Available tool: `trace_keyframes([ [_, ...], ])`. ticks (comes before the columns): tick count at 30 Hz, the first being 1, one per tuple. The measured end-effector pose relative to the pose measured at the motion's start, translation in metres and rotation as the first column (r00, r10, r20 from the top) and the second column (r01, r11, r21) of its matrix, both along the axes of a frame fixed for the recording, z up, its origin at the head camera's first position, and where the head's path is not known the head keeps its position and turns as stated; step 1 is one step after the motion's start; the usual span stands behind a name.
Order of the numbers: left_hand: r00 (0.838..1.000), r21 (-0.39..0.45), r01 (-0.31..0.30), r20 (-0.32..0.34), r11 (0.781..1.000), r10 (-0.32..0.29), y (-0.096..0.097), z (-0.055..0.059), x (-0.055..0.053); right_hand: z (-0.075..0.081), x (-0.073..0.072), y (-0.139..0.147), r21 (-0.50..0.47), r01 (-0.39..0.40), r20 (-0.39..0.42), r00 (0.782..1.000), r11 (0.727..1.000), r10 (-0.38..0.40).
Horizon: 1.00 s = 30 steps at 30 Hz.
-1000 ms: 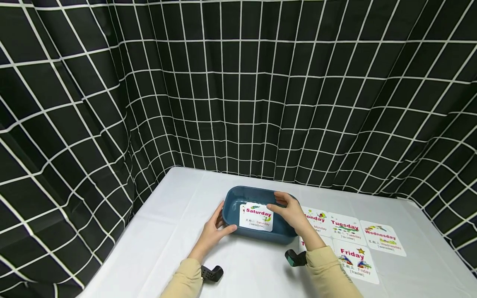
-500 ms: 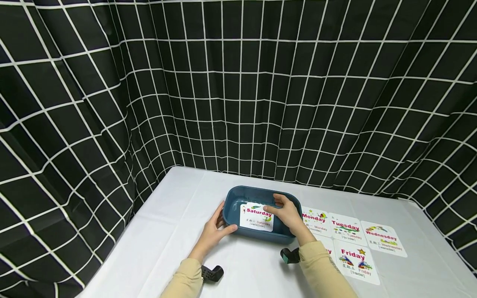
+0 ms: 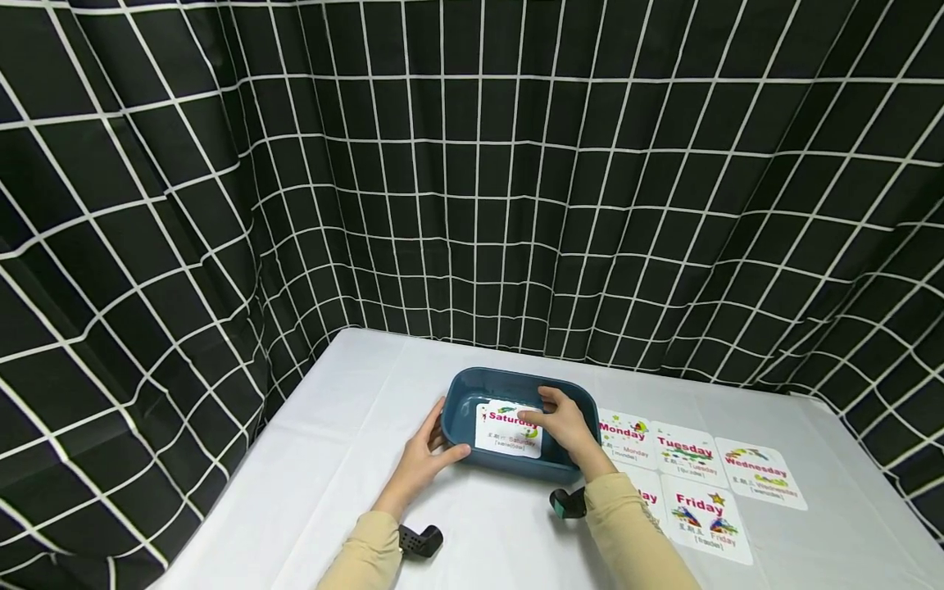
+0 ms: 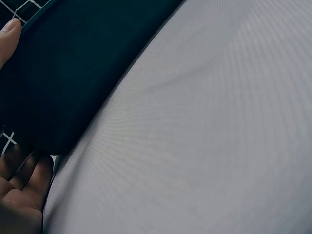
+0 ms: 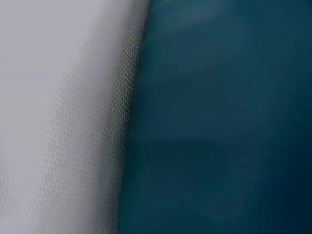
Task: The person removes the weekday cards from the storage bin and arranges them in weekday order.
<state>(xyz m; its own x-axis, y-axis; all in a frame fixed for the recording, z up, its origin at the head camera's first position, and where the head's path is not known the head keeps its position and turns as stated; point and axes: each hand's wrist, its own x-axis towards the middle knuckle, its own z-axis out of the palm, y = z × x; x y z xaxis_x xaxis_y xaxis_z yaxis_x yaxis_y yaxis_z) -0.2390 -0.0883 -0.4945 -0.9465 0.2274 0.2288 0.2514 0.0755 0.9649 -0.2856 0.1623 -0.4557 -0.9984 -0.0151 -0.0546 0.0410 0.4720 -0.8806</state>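
A dark blue rectangular box (image 3: 509, 467) rests on the white table. My left hand (image 3: 416, 463) holds its left end, thumb by the front rim and fingers along the side. In the left wrist view, the left thumb (image 4: 9, 39) is near the rim and the curled fingers (image 4: 34, 175) are by the box's corner. Inside the box lies a white card (image 3: 509, 438) printed "Saturday". My right hand (image 3: 568, 422) reaches over the box, thumb over the card's upper right and fingers spread apart from it. The right wrist view shows only the blurred box wall (image 5: 209, 117) and tablecloth.
Right of the box, printed day cards lie on the table: Monday (image 3: 625, 438), Tuesday (image 3: 686, 451), Wednesday (image 3: 760, 473) and Friday (image 3: 706, 516). Another card (image 3: 649, 496) is partly hidden by the right arm. A black curtain (image 3: 516, 205) with a white grid surrounds the table.
My right hand has moved slightly left, further over the Saturday card, uncovering more of the Monday card. The left hand and the box have stayed in place.
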Motion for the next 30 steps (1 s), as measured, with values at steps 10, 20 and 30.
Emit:
trace_keyframes([
  [10,1.0,0.019,-0.003,-0.016,1.0,0.004,0.001,-0.012,-0.008,-0.005,-0.004,0.001,0.047,-0.001,0.034,0.999,0.999,0.0],
  [20,0.995,-0.038,-0.055,-0.091,0.998,0.051,0.0,-0.031,-0.015,-0.012,-0.008,-0.002,0.151,-0.068,0.093,0.994,0.986,0.054],
  [30,0.998,-0.027,-0.048,-0.03,0.998,0.047,0.0,-0.024,-0.014,-0.013,-0.01,-0.003,0.278,-0.089,0.073,0.995,0.956,0.072],
])
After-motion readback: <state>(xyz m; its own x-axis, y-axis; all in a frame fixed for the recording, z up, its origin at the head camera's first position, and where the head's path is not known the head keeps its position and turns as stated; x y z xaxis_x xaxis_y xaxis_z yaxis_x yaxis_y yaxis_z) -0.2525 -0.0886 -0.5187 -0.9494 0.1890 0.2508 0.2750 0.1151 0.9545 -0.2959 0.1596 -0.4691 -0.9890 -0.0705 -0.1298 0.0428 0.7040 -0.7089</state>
